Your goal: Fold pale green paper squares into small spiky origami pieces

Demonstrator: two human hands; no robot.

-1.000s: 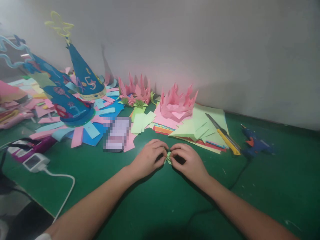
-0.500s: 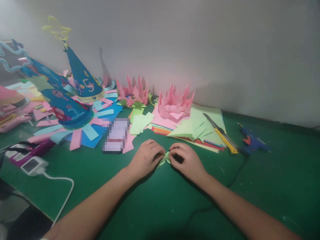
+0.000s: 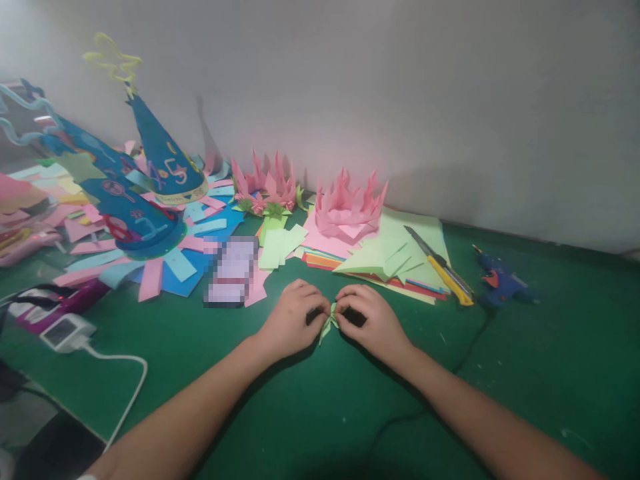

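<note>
Between my two hands is a small folded piece of light green paper [image 3: 329, 327], its pointed ends hanging down over the green table [image 3: 300, 413]. My left hand [image 3: 294, 319] pinches its left side between thumb and fingertips. On the other side my right hand [image 3: 373, 323] pinches it in the same way, the fingertips of both hands nearly touching. The fingers hide the upper part of the folded paper. Just beyond my hands lie light green paper strips [image 3: 283, 247] and a stack of coloured paper sheets [image 3: 420, 233].
Two pink paper crowns [image 3: 349, 207] [image 3: 265, 183] stand near the wall. A yellow utility knife [image 3: 445, 270] and a blue glue gun [image 3: 503, 283] lie right. Left are blue cone hats [image 3: 160, 147], a phone [image 3: 233, 270], and a white charger [image 3: 67, 332] with its cable.
My fingertips have come closer together, the right hand shifting slightly left. The folded green paper has turned a little and shows less between the fingers.
</note>
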